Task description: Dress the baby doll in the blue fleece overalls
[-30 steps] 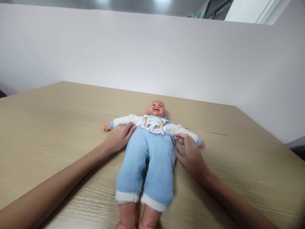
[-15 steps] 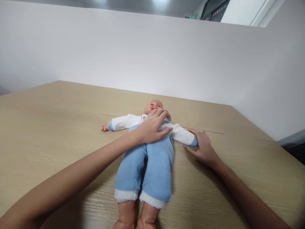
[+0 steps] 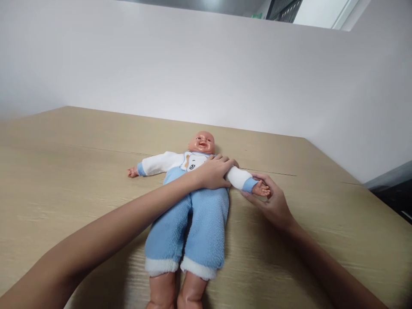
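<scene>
A baby doll (image 3: 204, 210) lies on its back with its arms spread, dressed in blue fleece trousers and a white top with blue cuffs. My left hand (image 3: 215, 172) reaches across the doll's chest, its fingers curled over the upper part of the white sleeve (image 3: 238, 177) on the right. At that sleeve's end, my right hand (image 3: 273, 199) has thumb and fingers on either side of the blue cuff (image 3: 249, 185). The doll's small hand (image 3: 261, 189) shows out of the cuff, near my palm. My left hand covers part of the animal print on the top.
The doll rests on a wooden table (image 3: 96, 137) with a thin seam across it. Behind stands a pale wall (image 3: 193, 64) with an opening at the top right. A dark object (image 3: 394, 193) is beyond the table's right edge.
My left hand has shifted from the chest to the upper sleeve. The cuff has slid back along the doll's arm, and the doll's hand now shows. The view has shifted slightly.
</scene>
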Available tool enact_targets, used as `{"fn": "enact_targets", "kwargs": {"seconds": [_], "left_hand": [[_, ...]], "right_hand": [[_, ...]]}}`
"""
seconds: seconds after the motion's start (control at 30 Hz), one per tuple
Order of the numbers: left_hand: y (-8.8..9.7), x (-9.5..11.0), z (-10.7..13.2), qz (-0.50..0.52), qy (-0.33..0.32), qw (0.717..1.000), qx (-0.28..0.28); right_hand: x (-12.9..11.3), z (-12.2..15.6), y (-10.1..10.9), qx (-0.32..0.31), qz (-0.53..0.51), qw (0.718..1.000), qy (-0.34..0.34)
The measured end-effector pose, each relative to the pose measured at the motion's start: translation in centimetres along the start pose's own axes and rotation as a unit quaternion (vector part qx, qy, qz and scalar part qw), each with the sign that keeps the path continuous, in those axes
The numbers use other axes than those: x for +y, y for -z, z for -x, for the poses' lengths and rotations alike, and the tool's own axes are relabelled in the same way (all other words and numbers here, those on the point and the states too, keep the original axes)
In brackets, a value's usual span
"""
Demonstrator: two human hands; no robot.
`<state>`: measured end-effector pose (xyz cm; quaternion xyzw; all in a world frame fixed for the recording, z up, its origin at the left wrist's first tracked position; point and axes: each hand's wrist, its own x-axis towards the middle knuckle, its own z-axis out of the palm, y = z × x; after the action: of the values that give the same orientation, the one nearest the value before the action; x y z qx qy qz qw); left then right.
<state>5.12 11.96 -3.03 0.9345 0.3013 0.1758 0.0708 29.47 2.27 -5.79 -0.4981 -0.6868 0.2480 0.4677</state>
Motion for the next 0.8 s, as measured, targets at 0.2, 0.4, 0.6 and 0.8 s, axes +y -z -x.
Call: {"fn": "enact_targets", "kwargs": {"seconds": [0.2,0.4,0.6,0.8], "left_hand": [[0.1,-0.6,0.4,0.063,0.001,0.995,0.075],[0.9,-1.2,1.4,0.228,0.008,0.955,0.187],[1.3,-1.6,2.8,0.297,0.05,0.906,0.296],[0.9,-2.7,3.1,0.405,0.099,0.847,0.331]], "right_hand": [[1.7,0.2,-1.2,-0.034,-0.112,0.991,-0.063],[2.0,0.7,-1.8,-0.129,0.052,0.99,0.007],[0.4,1.3,-3.5,-0.181,0.087,0.976,0.088],[0.0,0.6,-4.9,-0.177,0.061,0.979,0.077]]}}
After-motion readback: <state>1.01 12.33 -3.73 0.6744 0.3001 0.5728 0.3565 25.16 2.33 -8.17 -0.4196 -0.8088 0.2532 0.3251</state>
